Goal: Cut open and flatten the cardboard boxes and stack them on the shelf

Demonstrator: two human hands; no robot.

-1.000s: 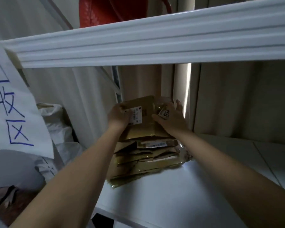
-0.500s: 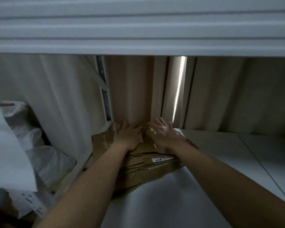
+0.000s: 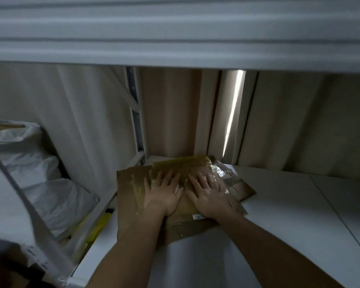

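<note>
- Head view looks into a white shelf [image 3: 289, 215] with another white board [image 3: 175, 28] close above it, and a pale curtain [image 3: 299, 121] hangs behind
- At the left of the shelf, outside its frame, white plastic bags [image 3: 50, 196] lie in a heap; something yellow shows under them, but I cannot tell what it is
- On the shelf, in its back left corner, lies the stack of flattened cardboard boxes [image 3: 129, 183] — brown sheets with yellowish tape and shiny film on the top one, and a barcode label at the near edge
- The sheets do not lie exactly one over another: one corner sticks out to the right, another to the front
- The left hand [image 3: 162, 196] lies flat on the top sheet with the fingers straight and spread, it presses and grips nothing
- The right hand [image 3: 210, 196] lies just beside it in the same way, palm down, fingers spread, nothing pinched
- I judge that the step in hand is the last one for this box — pressing it flat onto the stack
- The next move, I think, asks to lift both hands slowly and watch if the taped sheet springs up; if yes, press again or square the edges, then go for another box
</note>
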